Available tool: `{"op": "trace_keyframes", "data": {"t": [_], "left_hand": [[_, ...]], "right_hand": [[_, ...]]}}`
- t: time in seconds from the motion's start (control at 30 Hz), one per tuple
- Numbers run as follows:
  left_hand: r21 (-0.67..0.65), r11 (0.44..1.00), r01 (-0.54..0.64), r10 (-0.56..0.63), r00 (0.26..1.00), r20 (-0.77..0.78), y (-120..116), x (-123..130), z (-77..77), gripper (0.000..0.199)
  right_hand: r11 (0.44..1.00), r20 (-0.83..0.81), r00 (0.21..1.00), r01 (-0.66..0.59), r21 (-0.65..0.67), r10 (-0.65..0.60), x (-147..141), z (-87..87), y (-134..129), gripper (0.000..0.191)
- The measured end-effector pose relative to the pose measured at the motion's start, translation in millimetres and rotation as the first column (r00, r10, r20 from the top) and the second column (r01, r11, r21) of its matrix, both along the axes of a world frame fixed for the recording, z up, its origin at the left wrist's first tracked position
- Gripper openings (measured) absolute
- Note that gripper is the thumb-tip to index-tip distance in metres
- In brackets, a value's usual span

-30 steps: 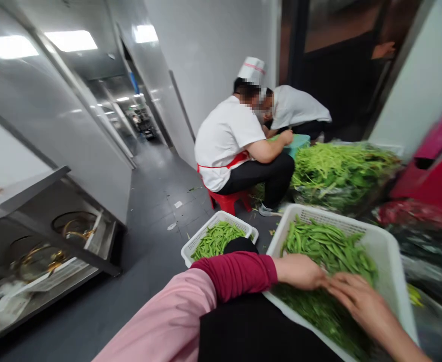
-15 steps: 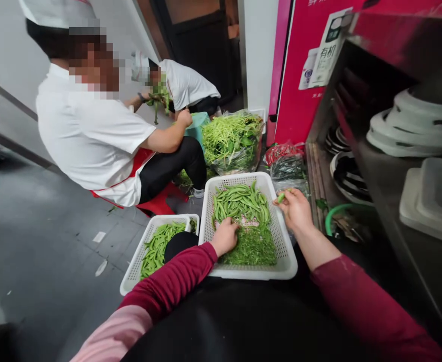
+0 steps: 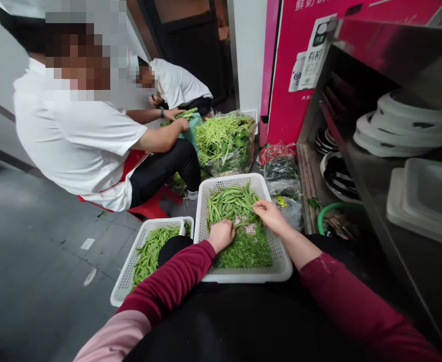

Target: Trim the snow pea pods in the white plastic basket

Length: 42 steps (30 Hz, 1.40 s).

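A white perforated basket (image 3: 286,261) rests at my lap. In its far half lie green pea pods (image 3: 228,201), and in its near half a heap of fine green trimmings (image 3: 245,249). Between them a pink-and-white patterned patch (image 3: 250,229) shows. My left hand (image 3: 222,235) is closed, knuckles up, where pods and trimmings meet; what its fingers hold is hidden. My right hand (image 3: 271,216) reaches in over the basket's right side, its fingertips pinched on a pea pod at the pile's edge.
A second white basket (image 3: 123,281) of pods stands at left. Beyond, a co-worker (image 3: 74,130) on a red stool (image 3: 156,203) handles green stalks; another person (image 3: 179,83) crouches behind. A bag of greens (image 3: 224,141), a green bin (image 3: 321,221) and a metal shelf (image 3: 375,186) are nearby.
My right hand has moved left, from beyond the basket's right rim with a green piece in its fingers, to the pods inside. My left hand stays nearly in place. The co-worker's stalks are lower.
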<state>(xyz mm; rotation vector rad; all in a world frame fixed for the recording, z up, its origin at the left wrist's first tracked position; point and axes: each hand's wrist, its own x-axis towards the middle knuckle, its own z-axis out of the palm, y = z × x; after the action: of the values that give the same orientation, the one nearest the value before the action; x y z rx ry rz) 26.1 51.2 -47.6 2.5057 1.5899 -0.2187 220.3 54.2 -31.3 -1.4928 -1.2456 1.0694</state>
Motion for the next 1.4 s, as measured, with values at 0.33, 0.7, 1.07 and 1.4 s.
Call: {"op": "trace_keyframes", "data": {"t": [0.33,0.7,1.07,1.4], "left_hand": [[-0.033,0.999,0.036,-0.02,0.918,0.396,-27.3,-8.9,16.2,0.017],[-0.309,0.95,-0.049,0.146,0.942,0.301,-42.5,1.7,56.3,0.025],[-0.363,0.927,0.096,-0.046,0.988,0.145,-45.5,5.1,82.6,0.036],[-0.481,0.876,0.021,0.159,0.931,0.329,-40.7,0.7,61.9,0.024]], "right_hand": [[0.955,0.195,0.939,-0.293,0.032,0.282,-28.1,-8.8,-18.0,0.024],[0.649,0.654,0.721,-0.614,0.45,0.23,-12.2,-54.8,-23.0,0.039],[0.56,0.751,0.623,-0.711,0.425,0.221,-8.3,-48.5,-29.2,0.035],[0.587,0.734,0.649,-0.679,0.44,0.2,-8.6,-44.5,-34.8,0.039]]}}
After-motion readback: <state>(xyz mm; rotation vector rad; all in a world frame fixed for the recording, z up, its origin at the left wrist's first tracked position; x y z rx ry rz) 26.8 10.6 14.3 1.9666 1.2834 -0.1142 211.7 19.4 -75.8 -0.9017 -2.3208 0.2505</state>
